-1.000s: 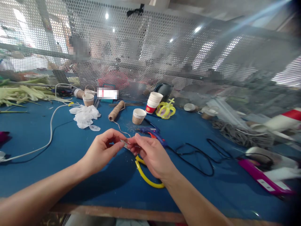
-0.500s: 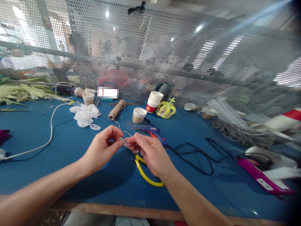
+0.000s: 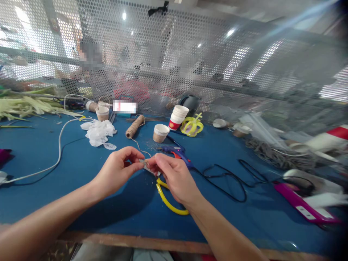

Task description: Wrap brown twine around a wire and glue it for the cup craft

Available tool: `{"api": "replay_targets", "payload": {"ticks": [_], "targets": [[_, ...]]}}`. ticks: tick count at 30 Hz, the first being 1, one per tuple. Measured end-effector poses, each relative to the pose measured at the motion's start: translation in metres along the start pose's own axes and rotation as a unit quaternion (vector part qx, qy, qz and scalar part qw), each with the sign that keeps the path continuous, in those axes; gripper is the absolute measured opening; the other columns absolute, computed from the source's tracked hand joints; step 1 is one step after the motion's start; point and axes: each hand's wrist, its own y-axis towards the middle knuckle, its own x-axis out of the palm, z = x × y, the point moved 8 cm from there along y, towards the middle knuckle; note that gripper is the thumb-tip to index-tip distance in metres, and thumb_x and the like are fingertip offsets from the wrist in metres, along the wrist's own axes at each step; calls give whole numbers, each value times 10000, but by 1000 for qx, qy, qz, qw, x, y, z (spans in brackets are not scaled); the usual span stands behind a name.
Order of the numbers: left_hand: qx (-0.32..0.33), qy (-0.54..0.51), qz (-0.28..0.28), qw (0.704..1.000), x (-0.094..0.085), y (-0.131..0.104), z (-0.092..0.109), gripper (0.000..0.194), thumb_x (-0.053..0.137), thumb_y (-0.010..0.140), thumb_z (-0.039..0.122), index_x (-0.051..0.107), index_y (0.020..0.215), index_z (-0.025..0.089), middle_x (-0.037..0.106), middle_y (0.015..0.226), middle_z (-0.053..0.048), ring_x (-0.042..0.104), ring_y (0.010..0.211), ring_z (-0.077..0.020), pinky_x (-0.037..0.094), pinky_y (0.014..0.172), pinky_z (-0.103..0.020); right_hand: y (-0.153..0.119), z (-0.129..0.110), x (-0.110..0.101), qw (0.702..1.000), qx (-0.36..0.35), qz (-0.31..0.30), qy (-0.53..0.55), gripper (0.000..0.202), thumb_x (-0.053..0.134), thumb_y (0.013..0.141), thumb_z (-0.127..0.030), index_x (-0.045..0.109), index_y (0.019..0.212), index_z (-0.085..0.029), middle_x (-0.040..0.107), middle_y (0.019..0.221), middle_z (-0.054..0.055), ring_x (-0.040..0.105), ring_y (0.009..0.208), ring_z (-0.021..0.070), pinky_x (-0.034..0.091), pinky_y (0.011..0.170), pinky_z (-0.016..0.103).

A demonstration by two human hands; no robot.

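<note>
Over the middle of the table my left hand point(image 3: 119, 166) and my right hand point(image 3: 174, 175) meet, fingertips nearly touching. Each pinches a thin tan strand of twine point(image 3: 145, 161), mostly hidden by the fingers. A line of twine runs from a brown twine roll point(image 3: 135, 127) toward my right fingertips. Below my right hand lie scissors with yellow handles point(image 3: 168, 203), partly covered by it. Just behind that hand rests a blue glue gun point(image 3: 174, 149) with a black cord. A twine-wrapped paper cup point(image 3: 160, 133) stands beyond my fingers.
Stacked paper cups point(image 3: 178, 116) and a yellow crown-shaped piece point(image 3: 191, 125) stand at the back. Left are crumpled white plastic point(image 3: 99, 132), a white cable point(image 3: 59, 148) and dry husks point(image 3: 29, 105). Grey cord point(image 3: 280, 155) and a magenta tool point(image 3: 304, 204) lie right. A perforated metal screen point(image 3: 206, 65) closes the back.
Both hands stay almost in place, still pinching at the same spot. My left hand has shifted very slightly to the right and down.
</note>
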Motion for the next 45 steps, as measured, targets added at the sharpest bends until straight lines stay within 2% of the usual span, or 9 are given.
{"api": "replay_targets", "payload": {"ticks": [3,9,22,26,32,37,42,45], "targets": [[15,47,-19,999,0,1,2,127,574,728,267,617,736,148,568,699,-7,457,519,-76,376,476,-204,-1,-4,0,1000,-16,0,-22,283,525,808,-355,711,728,-157,598,676,25,515,634,112,416,595,246],[34,66,-8,997,-2,2,4,137,584,713,251,564,627,146,528,678,8,453,520,-70,372,470,-201,-1,-7,2,999,-25,-7,-31,276,503,824,-323,710,734,-164,602,693,23,521,640,107,418,587,236],[41,78,0,996,-3,4,3,138,605,688,225,518,610,153,498,681,14,484,619,-97,404,543,-213,-2,-7,4,999,-26,-12,-39,289,492,827,-316,705,715,-157,579,673,21,501,622,105,411,573,237],[37,85,2,996,-3,4,3,160,604,684,229,491,599,154,491,657,20,454,573,-83,379,499,-194,-2,-8,4,998,-28,-13,-48,291,493,825,-331,714,748,-158,580,682,25,507,636,110,416,575,237],[-32,52,-57,996,8,0,-7,148,540,726,251,438,651,174,466,503,62,401,430,-63,308,431,-180,-1,-9,6,998,-33,-16,-53,297,489,828,-337,716,754,-160,570,672,24,502,630,110,412,566,233],[-21,15,-80,996,9,0,-6,154,552,712,271,446,664,170,528,595,29,458,549,-90,352,524,-206,-3,-12,6,997,-44,-20,-54,291,497,825,-340,719,751,-166,557,652,19,490,615,106,407,563,235],[-30,24,-143,989,13,-1,3,228,471,776,359,518,698,150,420,543,46,356,507,-78,272,460,-194,-3,-14,4,997,-55,-22,-39,302,482,837,-358,721,789,-179,576,659,22,495,620,110,416,579,246],[-30,35,-136,990,10,-1,9,244,450,788,355,532,707,141,379,524,57,316,487,-72,247,444,-194,-3,-9,2,999,-37,-15,-23,314,487,830,-392,720,807,-183,614,688,32,514,637,117,421,594,259]]}}
